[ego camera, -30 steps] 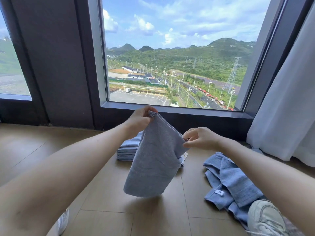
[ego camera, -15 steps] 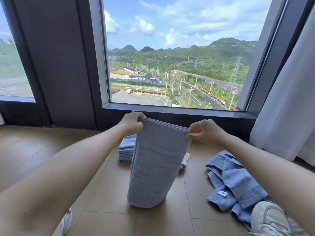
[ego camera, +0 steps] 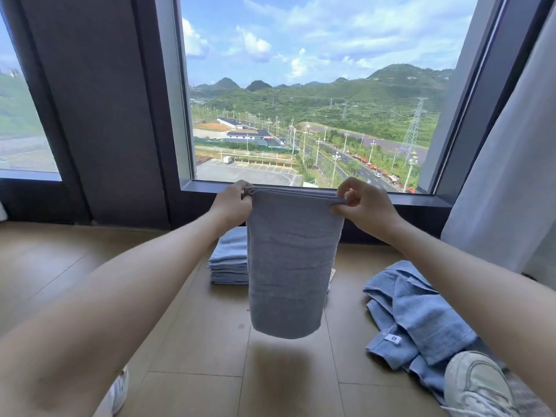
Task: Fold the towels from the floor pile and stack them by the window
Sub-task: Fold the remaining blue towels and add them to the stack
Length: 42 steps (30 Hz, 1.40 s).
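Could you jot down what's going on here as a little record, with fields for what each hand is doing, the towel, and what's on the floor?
Left hand: pinches the towel's top left corner
Right hand: pinches the top right corner
Held towel: grey-blue, doubled over, hanging straight down, lower end off the floor
Folded stack: blue towels under the window, partly hidden behind the held towel
Unfolded pile: rumpled blue towels on the floor at the right, white tag showing
Shoe: white, beside the pile
Curtain: pale, at the right edge

High-rise room, wood-look floor, big window (hills, road below), white curtain
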{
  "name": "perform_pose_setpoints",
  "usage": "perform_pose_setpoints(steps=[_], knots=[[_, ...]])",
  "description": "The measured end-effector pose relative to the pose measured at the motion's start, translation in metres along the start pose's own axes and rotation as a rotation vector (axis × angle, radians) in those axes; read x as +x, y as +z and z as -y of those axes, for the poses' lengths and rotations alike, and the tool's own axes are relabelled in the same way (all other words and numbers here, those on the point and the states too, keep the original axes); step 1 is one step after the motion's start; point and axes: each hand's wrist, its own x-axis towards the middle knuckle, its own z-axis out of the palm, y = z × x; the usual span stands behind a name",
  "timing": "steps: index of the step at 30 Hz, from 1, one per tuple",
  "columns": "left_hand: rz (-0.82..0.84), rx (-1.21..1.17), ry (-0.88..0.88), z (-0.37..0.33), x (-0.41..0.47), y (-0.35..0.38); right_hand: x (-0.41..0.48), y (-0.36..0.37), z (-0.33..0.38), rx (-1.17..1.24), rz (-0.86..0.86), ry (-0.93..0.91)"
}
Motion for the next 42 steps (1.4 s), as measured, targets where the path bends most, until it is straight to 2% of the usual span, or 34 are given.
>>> perform_pose_setpoints(steps=[4,8,10,14,17,21,28,30,35,38,42], knots=[[0.06,-0.126,-0.037,0.003,0.001,-0.002,0.001,-0.003,-0.001,0.109,0.015,0.099],[0.065,-0.03,-0.069,0.001,-0.001,-0.001,-0.005,0.002,0.002,0.116,0.057,0.086],[0.141,0.046,-0.019,-0.003,-0.008,0.001,-0.007,0.007,0.006,0.133,0.071,0.063],[0.3,0.362,0.158,-0.02,-0.028,0.031,-0.009,0.02,0.015,0.05,0.129,0.0],[0.332,0.259,0.265,-0.032,-0.03,0.046,-0.011,0.027,0.018,0.041,0.112,-0.002],[0.293,0.162,0.302,-0.032,-0.029,0.044,-0.013,0.025,0.011,0.081,0.115,0.03],[0.148,-0.079,0.274,-0.031,-0.022,0.031,-0.021,0.028,-0.009,0.147,0.555,0.17],[0.121,-0.184,0.247,-0.029,-0.019,0.024,-0.023,0.033,-0.015,0.141,0.606,0.191],[0.009,-0.22,0.177,-0.019,-0.009,0.009,-0.023,0.036,-0.018,-0.001,0.584,0.229],[-0.068,-0.131,0.097,-0.01,-0.005,0.007,-0.02,0.034,-0.021,-0.065,0.493,0.228],[-0.12,-0.141,-0.027,0.0,-0.004,0.013,-0.02,0.03,-0.022,-0.064,0.391,0.221]])
